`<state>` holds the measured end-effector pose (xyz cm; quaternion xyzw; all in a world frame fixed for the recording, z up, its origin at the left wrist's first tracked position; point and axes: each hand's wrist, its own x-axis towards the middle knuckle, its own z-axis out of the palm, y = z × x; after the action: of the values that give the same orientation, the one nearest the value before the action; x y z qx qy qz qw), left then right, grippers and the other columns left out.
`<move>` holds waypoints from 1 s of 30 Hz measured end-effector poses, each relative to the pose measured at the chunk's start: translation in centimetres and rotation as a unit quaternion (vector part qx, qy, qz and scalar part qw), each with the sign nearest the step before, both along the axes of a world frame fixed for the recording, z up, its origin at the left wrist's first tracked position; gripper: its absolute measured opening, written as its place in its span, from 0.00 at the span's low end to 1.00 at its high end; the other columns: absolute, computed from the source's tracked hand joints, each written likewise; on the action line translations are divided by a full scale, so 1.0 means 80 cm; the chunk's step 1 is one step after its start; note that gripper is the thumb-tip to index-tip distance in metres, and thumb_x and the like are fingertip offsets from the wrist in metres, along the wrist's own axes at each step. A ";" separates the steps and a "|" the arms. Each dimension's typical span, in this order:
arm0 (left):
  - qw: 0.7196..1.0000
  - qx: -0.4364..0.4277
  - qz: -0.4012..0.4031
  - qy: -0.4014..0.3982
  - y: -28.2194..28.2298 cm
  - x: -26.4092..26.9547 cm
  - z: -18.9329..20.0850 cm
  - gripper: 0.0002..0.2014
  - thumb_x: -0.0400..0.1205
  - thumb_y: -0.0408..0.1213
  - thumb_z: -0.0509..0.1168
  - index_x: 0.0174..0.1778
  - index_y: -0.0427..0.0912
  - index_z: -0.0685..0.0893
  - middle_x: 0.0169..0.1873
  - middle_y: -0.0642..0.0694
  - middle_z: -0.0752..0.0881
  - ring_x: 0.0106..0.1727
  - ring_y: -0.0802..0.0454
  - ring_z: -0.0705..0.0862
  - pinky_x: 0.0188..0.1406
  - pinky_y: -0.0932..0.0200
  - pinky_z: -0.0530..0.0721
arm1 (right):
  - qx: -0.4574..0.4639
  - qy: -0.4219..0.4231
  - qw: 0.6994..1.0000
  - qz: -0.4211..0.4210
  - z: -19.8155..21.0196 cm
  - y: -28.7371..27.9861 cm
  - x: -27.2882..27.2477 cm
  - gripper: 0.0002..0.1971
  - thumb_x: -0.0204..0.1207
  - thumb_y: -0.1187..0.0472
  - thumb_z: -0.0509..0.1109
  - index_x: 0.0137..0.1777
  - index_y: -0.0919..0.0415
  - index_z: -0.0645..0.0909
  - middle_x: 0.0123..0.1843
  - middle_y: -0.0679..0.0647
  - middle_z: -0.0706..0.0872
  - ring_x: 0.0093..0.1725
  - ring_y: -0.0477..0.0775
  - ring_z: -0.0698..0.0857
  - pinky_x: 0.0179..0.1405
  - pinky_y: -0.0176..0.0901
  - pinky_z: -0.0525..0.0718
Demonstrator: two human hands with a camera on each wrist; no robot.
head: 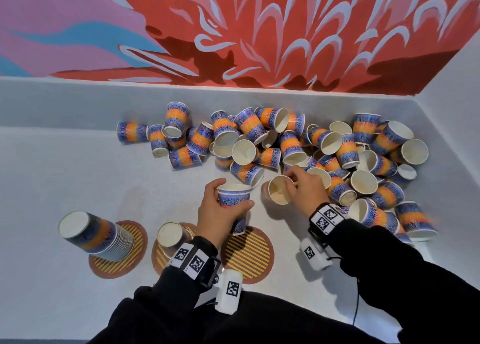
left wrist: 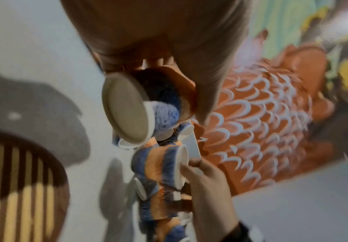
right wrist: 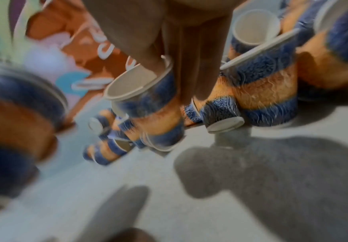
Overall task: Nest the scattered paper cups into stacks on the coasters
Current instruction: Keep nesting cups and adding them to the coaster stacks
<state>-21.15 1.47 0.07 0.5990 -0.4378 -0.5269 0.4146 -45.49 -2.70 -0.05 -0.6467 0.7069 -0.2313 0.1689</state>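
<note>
My left hand (head: 220, 203) grips a short stack of blue-and-orange paper cups (head: 235, 200) upright above the right coaster (head: 249, 255); its white base (left wrist: 127, 108) shows in the left wrist view. My right hand (head: 298, 185) pinches the rim of a single cup (head: 279, 190), lifted at the pile's near edge with its mouth toward me; in the right wrist view the thumb sits inside that cup (right wrist: 146, 104). A tall upside-down stack (head: 96, 233) stands on the left coaster (head: 117, 263), and a shorter stack (head: 171, 236) on the middle coaster (head: 161, 258).
Many loose cups (head: 311, 146) lie scattered across the back and right of the white table (head: 65, 174). A white ledge and a red floral mural (head: 259, 32) rise behind the pile. A white wall closes the right side.
</note>
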 end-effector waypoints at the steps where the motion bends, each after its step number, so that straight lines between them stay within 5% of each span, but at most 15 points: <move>1: 0.999 0.019 0.009 0.031 0.000 -0.002 0.000 0.35 0.70 0.43 0.87 0.72 0.55 0.79 0.58 0.54 0.90 0.57 0.56 0.90 0.59 0.54 0.90 | 0.018 -0.043 0.999 -0.004 0.006 0.004 -0.005 0.03 0.83 0.58 0.73 0.54 0.54 0.85 0.42 0.57 0.91 0.43 0.61 0.88 0.45 0.52 0.86; 5: 0.992 0.053 0.005 0.118 0.002 -0.012 0.005 0.16 0.78 0.40 0.81 0.61 0.48 0.89 0.51 0.44 0.95 0.50 0.47 0.95 0.49 0.49 0.92 | 0.137 -0.277 0.949 -0.064 0.034 0.022 -0.015 0.07 0.86 0.66 0.69 0.55 0.57 0.88 0.38 0.60 0.90 0.28 0.56 0.89 0.25 0.49 0.88; 8: 0.983 0.075 -0.042 0.161 0.004 -0.019 0.011 0.18 0.81 0.40 0.77 0.66 0.43 0.85 0.53 0.35 0.93 0.45 0.39 0.94 0.41 0.45 0.93 | 0.178 -0.378 0.904 -0.090 0.048 0.026 -0.021 0.12 0.87 0.72 0.62 0.54 0.63 0.88 0.32 0.59 0.86 0.22 0.51 0.81 0.21 0.47 0.88; 11: 0.987 0.053 -0.085 0.125 0.005 -0.019 0.016 0.19 0.79 0.41 0.79 0.65 0.46 0.85 0.52 0.41 0.93 0.51 0.42 0.94 0.50 0.45 0.93 | 0.203 -0.416 0.882 -0.090 0.065 0.026 -0.025 0.13 0.84 0.75 0.62 0.55 0.66 0.88 0.29 0.56 0.86 0.23 0.50 0.77 0.20 0.45 0.87; 14: 0.980 0.051 -0.174 0.081 0.007 -0.016 0.022 0.24 0.75 0.44 0.81 0.65 0.50 0.83 0.51 0.48 0.94 0.53 0.49 0.93 0.52 0.53 0.91 | 0.214 -0.410 0.884 -0.066 0.080 0.022 -0.029 0.14 0.84 0.74 0.62 0.56 0.66 0.89 0.26 0.55 0.83 0.22 0.49 0.75 0.21 0.45 0.87; 16: 0.972 0.049 -0.226 0.051 0.007 -0.014 0.024 0.27 0.73 0.47 0.81 0.67 0.50 0.82 0.55 0.47 0.93 0.56 0.49 0.93 0.59 0.50 0.91 | 0.219 -0.391 0.893 -0.038 0.087 0.019 -0.031 0.14 0.85 0.73 0.63 0.58 0.64 0.90 0.26 0.56 0.82 0.21 0.49 0.75 0.21 0.44 0.87; 21: 0.947 0.036 -0.318 0.023 0.008 -0.014 0.035 0.22 0.80 0.43 0.80 0.69 0.52 0.82 0.57 0.48 0.93 0.58 0.52 0.92 0.65 0.50 0.89 | 0.228 -0.368 0.902 0.010 0.105 0.014 -0.028 0.11 0.85 0.70 0.68 0.56 0.63 0.92 0.28 0.57 0.82 0.22 0.51 0.75 0.21 0.44 0.86; 26: 0.954 0.015 -0.297 0.033 0.012 -0.029 0.042 0.25 0.78 0.47 0.81 0.70 0.52 0.83 0.58 0.50 0.93 0.60 0.52 0.92 0.68 0.46 0.88 | 0.208 -0.245 0.941 0.106 0.097 0.031 0.007 0.08 0.86 0.63 0.70 0.52 0.63 0.92 0.40 0.63 0.90 0.31 0.56 0.87 0.23 0.49 0.89; 28: 0.965 0.011 -0.260 0.027 0.012 -0.029 0.042 0.28 0.73 0.54 0.82 0.68 0.53 0.84 0.58 0.51 0.93 0.60 0.53 0.92 0.68 0.44 0.88 | 0.157 -0.201 0.957 0.134 0.086 0.044 0.026 0.17 0.86 0.51 0.68 0.51 0.63 0.92 0.43 0.62 0.91 0.38 0.61 0.90 0.32 0.61 0.92; 30: 0.971 0.005 -0.239 -0.001 0.014 -0.022 0.041 0.28 0.72 0.55 0.82 0.66 0.55 0.85 0.57 0.53 0.93 0.58 0.56 0.92 0.67 0.45 0.89 | 0.138 -0.227 0.957 0.121 0.079 0.050 0.037 0.27 0.84 0.36 0.61 0.57 0.57 0.92 0.51 0.56 0.93 0.50 0.59 0.91 0.52 0.69 0.90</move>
<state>-22.92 2.57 3.35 0.4793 -0.5662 -0.6122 0.2736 -42.51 1.27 6.25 -0.6281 0.5918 -0.2503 0.4388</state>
